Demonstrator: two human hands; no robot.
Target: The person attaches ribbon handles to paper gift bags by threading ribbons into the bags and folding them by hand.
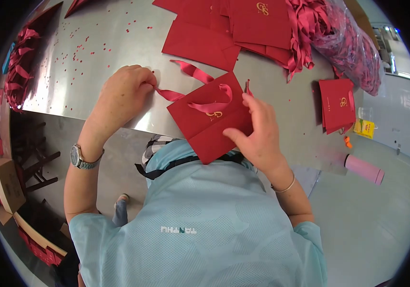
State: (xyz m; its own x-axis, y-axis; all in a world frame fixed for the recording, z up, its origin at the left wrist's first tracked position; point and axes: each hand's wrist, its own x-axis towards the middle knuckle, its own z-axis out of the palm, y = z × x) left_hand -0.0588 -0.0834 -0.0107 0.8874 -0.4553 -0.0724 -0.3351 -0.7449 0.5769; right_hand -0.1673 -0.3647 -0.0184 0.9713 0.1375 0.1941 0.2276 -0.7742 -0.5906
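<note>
A red paper bag (pixel 210 126) with a gold logo lies tilted at the table's front edge, a pink-red ribbon handle looped over its face. My left hand (pixel 126 93), with a watch on the wrist, pinches the end of a ribbon (pixel 170 94) that runs to the bag's upper left side. Another ribbon (pixel 193 71) extends from the bag's top edge. My right hand (pixel 260 131) rests on the bag's right side, thumb on its face and fingers around the edge, beside a short ribbon end.
Stacked red bags (pixel 262 24) and ribbon bundles lie at the back, beside a plastic sack (pixel 351 45). More bags (pixel 337 105), a yellow packet (pixel 364 128) and a pink bottle (pixel 364 169) are at right. Red dots litter the metal table (pixel 104 28). Ribbons (pixel 21 71) hang at left.
</note>
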